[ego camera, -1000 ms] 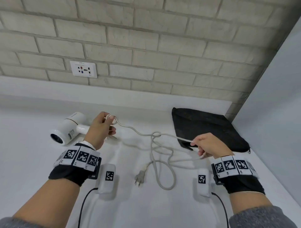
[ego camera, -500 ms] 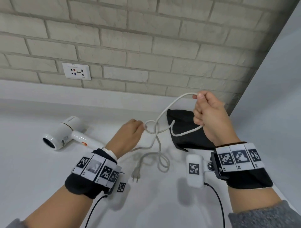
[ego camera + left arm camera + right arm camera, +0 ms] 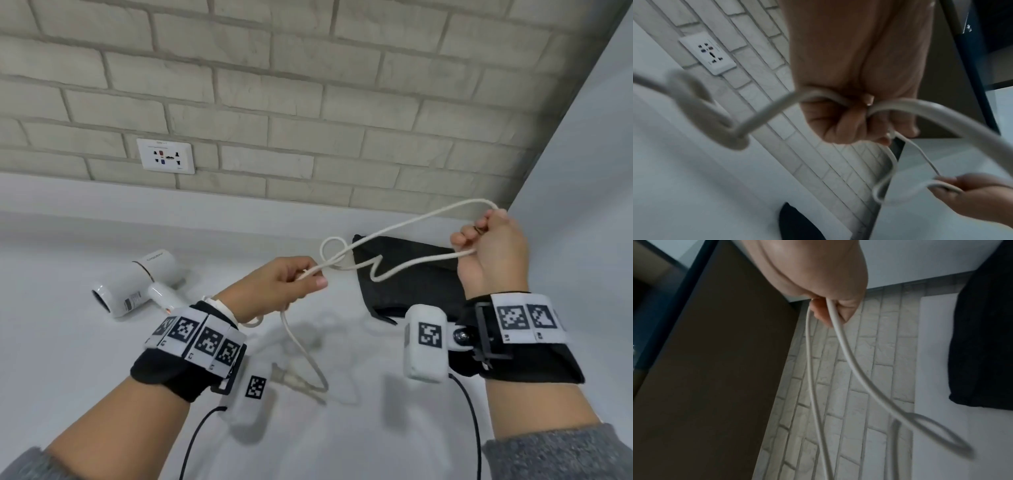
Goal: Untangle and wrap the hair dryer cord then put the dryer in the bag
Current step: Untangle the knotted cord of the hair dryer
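Cord [image 3: 394, 229] up off the counter [image 3: 85, 377] now, stretched between our two hands. A second ago most of it lay slack on the surface with the knot low; since then we have raised our right hand [image 3: 493, 250] high and to the right, and brought the left hand [image 3: 274, 287] in toward centre. Knot [image 3: 334, 251] hangs in the air just past the left fingers, drawn into a small loop.

Left hand: fingers curled, thumb and forefinger pinching the cord just short of the knot. Right hand: closed fist round a doubled bight, two strands running out of it.

We judge the tangle is only lifted and tightened, not cleared; the plug [image 3: 291, 378] end likely has to go back through that loop. Wrapping and bagging not yet begun.

Dryer [image 3: 137, 284] lies on its side at the left, untouched. Bag [image 3: 411, 284] flat at the right, under the raised cord.

Hard to read: how the strands cross inside the knot. Plug blurred by the left wrist. Wrist views smeared. Bag's opening not visible.
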The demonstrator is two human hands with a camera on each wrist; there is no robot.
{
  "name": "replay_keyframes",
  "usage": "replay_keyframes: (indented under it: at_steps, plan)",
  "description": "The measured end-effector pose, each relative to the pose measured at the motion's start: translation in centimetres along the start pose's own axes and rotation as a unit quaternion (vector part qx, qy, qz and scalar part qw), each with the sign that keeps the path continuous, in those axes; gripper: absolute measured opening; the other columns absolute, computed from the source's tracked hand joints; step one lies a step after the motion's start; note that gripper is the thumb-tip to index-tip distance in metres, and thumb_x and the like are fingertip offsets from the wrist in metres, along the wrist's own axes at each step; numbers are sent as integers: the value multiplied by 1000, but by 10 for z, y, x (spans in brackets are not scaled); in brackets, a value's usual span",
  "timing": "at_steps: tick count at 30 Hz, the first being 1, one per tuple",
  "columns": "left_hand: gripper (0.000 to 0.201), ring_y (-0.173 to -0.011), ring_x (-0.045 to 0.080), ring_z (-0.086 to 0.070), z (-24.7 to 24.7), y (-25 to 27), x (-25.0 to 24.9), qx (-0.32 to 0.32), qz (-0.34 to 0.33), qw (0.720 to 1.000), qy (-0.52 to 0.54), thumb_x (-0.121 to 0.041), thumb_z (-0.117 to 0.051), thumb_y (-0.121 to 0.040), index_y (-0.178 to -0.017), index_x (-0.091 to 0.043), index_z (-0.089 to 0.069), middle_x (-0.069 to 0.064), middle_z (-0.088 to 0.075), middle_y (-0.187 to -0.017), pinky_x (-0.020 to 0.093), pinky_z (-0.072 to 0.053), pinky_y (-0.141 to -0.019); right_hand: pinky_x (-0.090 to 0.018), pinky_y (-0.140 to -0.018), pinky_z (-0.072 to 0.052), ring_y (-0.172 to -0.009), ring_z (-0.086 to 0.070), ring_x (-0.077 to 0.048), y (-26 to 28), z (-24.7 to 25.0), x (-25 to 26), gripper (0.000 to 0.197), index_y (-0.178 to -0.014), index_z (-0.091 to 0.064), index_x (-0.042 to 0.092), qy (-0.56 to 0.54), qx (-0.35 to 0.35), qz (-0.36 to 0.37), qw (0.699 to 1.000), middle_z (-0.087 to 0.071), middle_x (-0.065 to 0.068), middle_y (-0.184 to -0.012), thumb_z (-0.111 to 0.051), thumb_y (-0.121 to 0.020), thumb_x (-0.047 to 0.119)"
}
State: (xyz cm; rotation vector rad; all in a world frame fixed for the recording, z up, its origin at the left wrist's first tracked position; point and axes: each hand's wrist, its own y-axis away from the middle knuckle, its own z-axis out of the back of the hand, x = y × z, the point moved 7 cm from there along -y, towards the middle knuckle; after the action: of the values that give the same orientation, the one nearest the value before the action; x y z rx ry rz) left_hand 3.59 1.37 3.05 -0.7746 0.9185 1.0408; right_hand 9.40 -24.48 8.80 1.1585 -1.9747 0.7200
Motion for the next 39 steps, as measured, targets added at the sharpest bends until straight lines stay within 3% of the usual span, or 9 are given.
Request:
replay_keyframes:
  at_steps: [5,9,13,17,21,23,29,34,39]
  plan:
    - [17,-42,-5,-46,37,5,1,-107,-12,993,-50,-20,-50,-92,-95,-23,-67,-19,-55,-49,7,-34,-45,-13,-31,-28,-29,-34,-2,-14,23,-20,29,-73,-46,17,196,17,-11,980,-38,0,-65,-31,-95,5]
    - [20,-50,-8,-48,49,8,0,-129,-30,988,-83,-25,-49,-92,-88,-31,-68,-15,-55,-53,4,-35,-51,-28,-88,-45,-95,-59,-25,1,2,-27,23,-107,-64,3,599,132,169,771,-53,-17,-107,-49,-89,4]
    - [20,-64,-6,-51,34,1,5,-65,-47,985,-150,-24,-52,-91,-83,-37,-65,-25,-60,-64,9,-37,-64,-21,-92,-26,-110,-43,-25,67,-66,-21,33,-119,-60,14,548,285,378,689,-52,-10,-123,-51,-87,14]
    - [16,-66,-3,-51,29,0,4,-69,-72,985,-142,-24,-53,-91,-87,-31,-66,-21,-62,-70,9,-39,-67,-27,-91,-37,-106,-50,-20,98,-94,-71,32,-123,-58,19,602,502,225,578,-59,-4,-118,-48,-94,23]
    - [16,-72,-1,-52,47,4,7,-137,-90,978,-131,-26,-52,-90,-93,-26,-68,-5,-58,-79,10,-38,-69,-12,-60,-42,-62,-55,-8,104,-87,-78,28,-118,-61,20,545,532,119,636,-63,-1,-76,-51,-92,16]
    - [19,-74,0,-50,53,7,6,-152,-96,976,-123,-23,-51,-92,-97,-35,-64,-7,-50,-79,10,-36,-73,-10,-46,-37,-41,-43,-4,92,-84,-70,27,-111,-65,23,496,483,118,712,-54,1,-58,-49,-92,12]
    - [21,-44,2,-37,76,20,6,-226,-98,969,-24,-23,-45,-94,-94,-28,-65,-14,-44,-54,12,-28,-46,-13,-32,-24,-29,-31,-2,10,-16,-43,33,-72,-51,17,290,89,4,953,-38,-4,-57,-31,-95,4]
    - [31,-40,2,-23,100,29,20,-311,-93,929,175,-28,-33,-99,-82,-25,-59,-10,-36,-61,14,-18,-38,-8,-30,-21,-21,-27,-4,-12,40,-46,30,-72,-45,14,182,-54,-84,978,-39,-5,-38,-27,-92,0]
    - [31,-41,2,-23,105,30,14,-317,-96,927,176,-28,-30,-100,-83,-26,-56,-7,-35,-65,14,-21,-38,-14,-30,-21,-29,-22,-4,28,-12,-48,27,-82,-53,12,217,222,-70,948,-33,7,-38,-33,-99,11]
